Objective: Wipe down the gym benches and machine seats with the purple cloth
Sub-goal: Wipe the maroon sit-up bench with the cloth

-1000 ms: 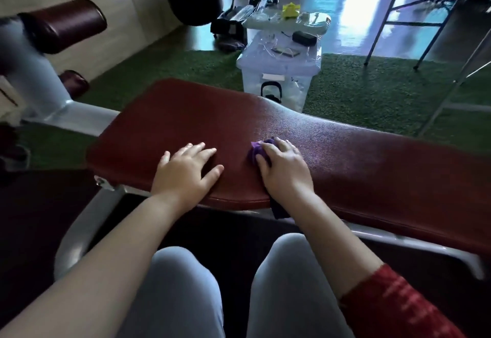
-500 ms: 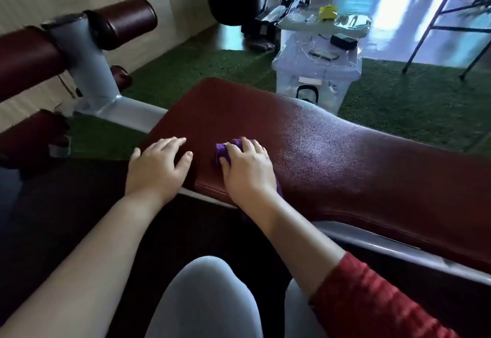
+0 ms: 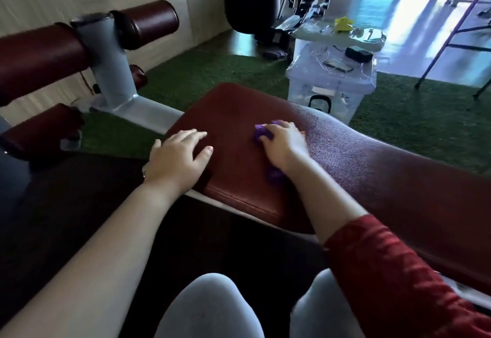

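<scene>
My right hand (image 3: 285, 145) grips crumpled purple cloth (image 3: 275, 175) on maroon padded vinyl bench (image 3: 372, 167); left hand (image 3: 178, 157) flat on bench, fingers spread.

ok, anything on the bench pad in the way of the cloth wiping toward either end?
Only the left hand, resting flat on the bench pad to the left of the purple cloth held by the right hand. To the right, nothing visible lies on the pad.
</scene>
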